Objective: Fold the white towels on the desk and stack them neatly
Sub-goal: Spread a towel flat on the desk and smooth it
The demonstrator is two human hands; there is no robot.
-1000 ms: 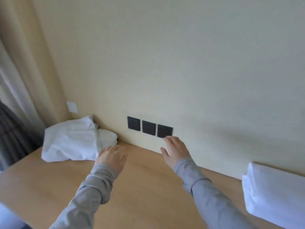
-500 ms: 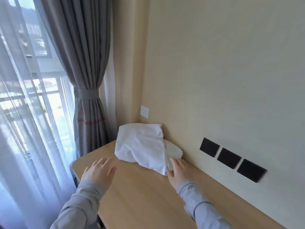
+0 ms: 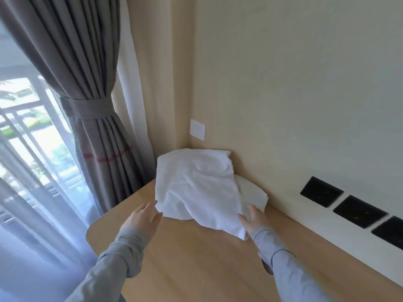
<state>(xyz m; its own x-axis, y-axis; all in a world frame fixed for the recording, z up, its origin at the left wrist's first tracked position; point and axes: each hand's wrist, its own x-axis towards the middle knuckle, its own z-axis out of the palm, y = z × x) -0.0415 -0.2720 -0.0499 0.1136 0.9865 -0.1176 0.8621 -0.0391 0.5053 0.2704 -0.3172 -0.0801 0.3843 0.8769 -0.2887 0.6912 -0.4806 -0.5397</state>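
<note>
Both hands at top towel [image 3: 196, 188], piled in desk [image 3: 196, 258] corner.
Left hand [image 3: 141, 221] flat, fingers straight, at near-left edge; right hand [image 3: 254, 219] touches near-right corner, pinch unclear. Towel lies ahead of both, long axis running toward the right hand, which is nearer; 1 lower towel [image 3: 250, 190] beneath.

Bright window [image 3: 32, 131] daylight, blurred edges

No text, label, brand, number or sign legible anywhere. Blank face on the white wall plate [image 3: 197, 129]; plain, blurred black on the black wall plates [image 3: 359, 211]; plain cloth on the white towels [image 3: 196, 184].
</note>
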